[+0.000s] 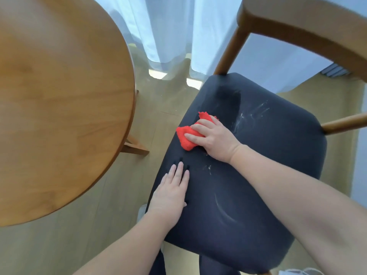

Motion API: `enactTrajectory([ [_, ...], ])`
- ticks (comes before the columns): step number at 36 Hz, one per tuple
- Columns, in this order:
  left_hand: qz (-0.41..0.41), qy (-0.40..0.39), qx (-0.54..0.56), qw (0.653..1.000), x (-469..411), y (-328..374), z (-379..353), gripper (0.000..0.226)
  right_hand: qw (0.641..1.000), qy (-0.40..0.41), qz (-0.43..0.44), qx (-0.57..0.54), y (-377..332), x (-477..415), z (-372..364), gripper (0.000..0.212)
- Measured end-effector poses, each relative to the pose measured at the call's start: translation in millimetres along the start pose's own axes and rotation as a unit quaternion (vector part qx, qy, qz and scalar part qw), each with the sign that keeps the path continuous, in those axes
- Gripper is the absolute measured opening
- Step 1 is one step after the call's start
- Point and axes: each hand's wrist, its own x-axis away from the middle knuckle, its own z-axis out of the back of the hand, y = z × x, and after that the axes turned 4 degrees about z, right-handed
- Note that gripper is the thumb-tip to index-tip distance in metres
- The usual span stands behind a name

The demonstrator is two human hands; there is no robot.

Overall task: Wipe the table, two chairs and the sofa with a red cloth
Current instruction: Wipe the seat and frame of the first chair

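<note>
A chair with a dark padded seat [258, 175] and a curved wooden backrest [309, 30] fills the right half of the view. My right hand [214, 137] presses a crumpled red cloth [187, 135] onto the seat's left part, fingers curled over the cloth. My left hand [172, 187] lies flat on the seat near its left edge, fingers straight. White smears mark the seat to the right of the cloth. The round wooden table [55, 96] stands at the left. No sofa or second chair is in view.
White curtains [168, 26] hang at the back, reaching the light wooden floor [79, 225]. A table leg [135, 145] shows under the tabletop, close to the chair. My dark-clad legs show below the seat's front edge.
</note>
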Motion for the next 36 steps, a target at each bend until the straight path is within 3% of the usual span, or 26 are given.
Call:
enactTrajectory([
  [4,0.000,-0.002,0.017,1.000,-3,-1,0,0.084,1.000,0.004,0.008,0.029,13,-6,-4,0.032],
  [9,0.007,-0.009,0.024,1.000,-3,0,-1,0.083,0.997,0.029,-0.047,0.044,32,-27,-6,0.030],
  [18,0.010,-0.024,0.013,1.000,-9,2,-1,0.083,0.975,-0.022,-0.212,0.055,88,-59,11,0.035],
  [22,0.012,-0.028,0.008,0.999,-12,2,-3,0.085,0.948,-0.069,-0.305,0.062,107,-62,21,0.037],
  [30,0.011,-0.022,0.005,1.000,-10,2,-3,0.084,0.954,-0.062,-0.292,0.010,92,-44,23,0.044],
  [36,0.005,-0.008,0.028,1.000,-9,1,-1,0.084,0.962,0.038,-0.272,0.002,43,-4,15,0.043],
])
